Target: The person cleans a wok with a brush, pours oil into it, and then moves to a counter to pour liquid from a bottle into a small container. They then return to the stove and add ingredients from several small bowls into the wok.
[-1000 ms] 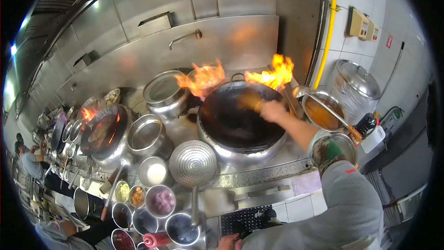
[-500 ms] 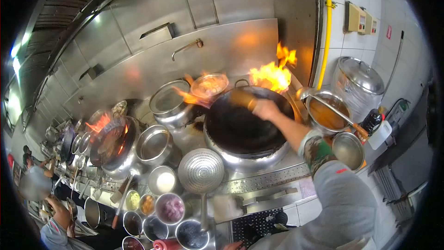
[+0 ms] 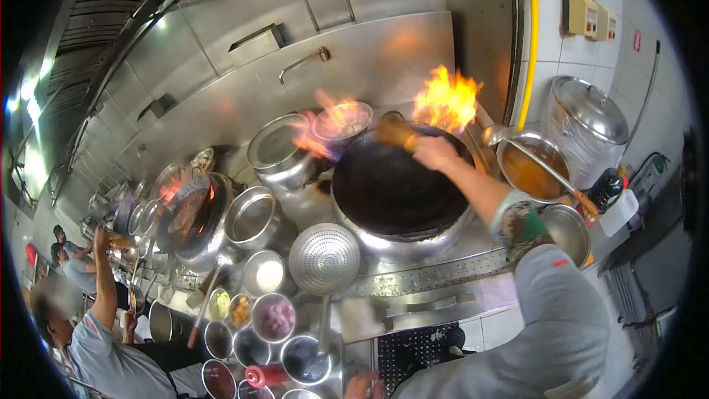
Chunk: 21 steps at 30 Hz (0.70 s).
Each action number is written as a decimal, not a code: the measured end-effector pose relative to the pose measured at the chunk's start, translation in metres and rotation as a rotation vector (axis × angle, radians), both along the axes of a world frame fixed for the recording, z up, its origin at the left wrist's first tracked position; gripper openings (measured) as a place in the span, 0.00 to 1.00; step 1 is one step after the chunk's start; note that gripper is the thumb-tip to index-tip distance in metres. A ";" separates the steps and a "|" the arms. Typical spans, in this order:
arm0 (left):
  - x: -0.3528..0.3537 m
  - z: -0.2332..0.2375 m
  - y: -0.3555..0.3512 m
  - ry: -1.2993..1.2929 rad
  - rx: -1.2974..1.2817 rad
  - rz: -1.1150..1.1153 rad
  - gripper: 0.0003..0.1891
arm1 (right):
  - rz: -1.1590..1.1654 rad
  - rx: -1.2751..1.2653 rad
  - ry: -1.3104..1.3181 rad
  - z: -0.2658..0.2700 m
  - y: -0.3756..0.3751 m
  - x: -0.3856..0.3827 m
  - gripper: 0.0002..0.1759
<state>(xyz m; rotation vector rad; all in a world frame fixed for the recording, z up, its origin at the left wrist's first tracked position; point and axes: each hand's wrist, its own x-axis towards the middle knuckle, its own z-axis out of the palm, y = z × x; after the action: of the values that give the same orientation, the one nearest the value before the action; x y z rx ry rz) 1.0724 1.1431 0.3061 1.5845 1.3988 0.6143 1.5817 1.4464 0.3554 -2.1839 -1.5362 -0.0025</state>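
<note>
The right hand (image 3: 434, 154), closed round what seems a brush (image 3: 394, 133), should stroke the wok (image 3: 399, 188) beneath, avoiding flames (image 3: 447, 102) just beyond.

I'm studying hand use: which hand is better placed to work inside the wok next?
Probably the right hand: it grips a blurred brush-like tool near the far rim of the wok. The left hand is at the picture's bottom edge, away from it.

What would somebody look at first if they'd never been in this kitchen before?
Probably the bright orange flames burning behind the far right edge of the big black wok. Next, the right hand, holding a blurred brown tool at that wok's far side. Then perhaps the yellow pipe running up the tiled wall at the right.
</note>
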 end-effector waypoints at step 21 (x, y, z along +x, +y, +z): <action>0.066 0.025 0.014 0.171 0.331 -0.218 0.13 | 0.507 -0.519 0.427 0.033 -0.083 -0.035 0.31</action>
<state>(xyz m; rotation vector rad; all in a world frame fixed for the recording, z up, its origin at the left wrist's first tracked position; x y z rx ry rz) 1.1380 1.1567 0.3311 2.0631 1.2686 0.6123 1.5471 1.3629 0.3881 -1.8821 -1.9134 1.0537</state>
